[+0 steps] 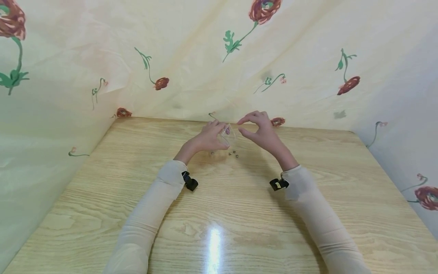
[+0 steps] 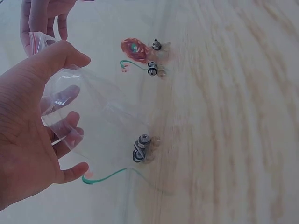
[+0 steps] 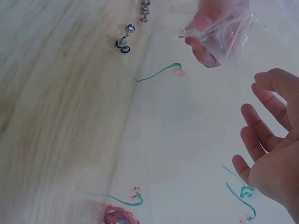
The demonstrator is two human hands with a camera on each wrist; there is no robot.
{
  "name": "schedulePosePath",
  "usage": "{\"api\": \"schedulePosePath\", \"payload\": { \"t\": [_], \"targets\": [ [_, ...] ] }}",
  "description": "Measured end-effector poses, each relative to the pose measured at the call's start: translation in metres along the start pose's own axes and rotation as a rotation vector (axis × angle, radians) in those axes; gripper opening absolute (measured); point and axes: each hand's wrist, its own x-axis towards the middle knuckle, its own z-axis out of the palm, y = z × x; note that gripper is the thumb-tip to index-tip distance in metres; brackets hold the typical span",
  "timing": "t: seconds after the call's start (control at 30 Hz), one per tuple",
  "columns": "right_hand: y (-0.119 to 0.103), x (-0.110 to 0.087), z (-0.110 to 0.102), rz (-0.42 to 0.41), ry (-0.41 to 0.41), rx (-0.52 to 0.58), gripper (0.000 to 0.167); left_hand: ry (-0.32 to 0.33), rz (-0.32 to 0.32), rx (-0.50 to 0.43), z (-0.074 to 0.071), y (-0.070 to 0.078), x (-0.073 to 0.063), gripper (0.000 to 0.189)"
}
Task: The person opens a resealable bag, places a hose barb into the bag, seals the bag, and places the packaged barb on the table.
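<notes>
Bag (image 1: 230, 136): gripped by left hand (image 1: 209, 137)
Right hand (image 1: 262, 131): thumb and fingers parted
Fittings (image 2: 141, 148): scattered near far edge of table (image 1: 232, 198)

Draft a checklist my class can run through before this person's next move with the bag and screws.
1. Left hand holding the clear zip bag: ok.
2. Right hand free: ok, it holds nothing and is apart from the bag.
3. Metal screws on the wooden table near the hands: ok.
4. Screws gathered in one group: not ok, they lie spread out.
5. Bag open at the top: cannot tell.
</notes>
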Motion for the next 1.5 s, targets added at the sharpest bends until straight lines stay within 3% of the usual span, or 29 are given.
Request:
{"api": "schedulePosePath", "payload": {
  "t": [0.33, 0.53, 0.7, 0.9, 1.23, 1.5],
  "targets": [
    [0.007, -0.007, -0.005, 0.099, -0.116, -0.062, 0.014, -0.001, 0.002, 0.035, -0.001, -0.001, 0.001, 0.047],
    [0.016, -0.015, -0.001, 0.074, -0.181, -0.076, 0.013, -0.009, -0.013, 0.051, -0.002, -0.001, 0.002, 0.062],
    [0.019, -0.019, 0.005, 0.044, -0.222, -0.099, 0.013, -0.009, -0.019, 0.052, -0.002, 0.0, 0.002, 0.063],
    [0.02, -0.025, 0.012, 0.068, -0.299, -0.12, 0.013, -0.002, -0.025, 0.062, -0.004, 0.0, 0.001, 0.074],
    [0.023, -0.031, 0.02, 0.081, -0.419, -0.133, 0.012, -0.011, -0.026, 0.048, -0.004, 0.002, -0.002, 0.074],
    [0.022, -0.033, 0.023, 0.066, -0.447, -0.137, 0.012, -0.011, -0.025, 0.065, -0.003, 0.0, 0.0, 0.075]
  ]
}}
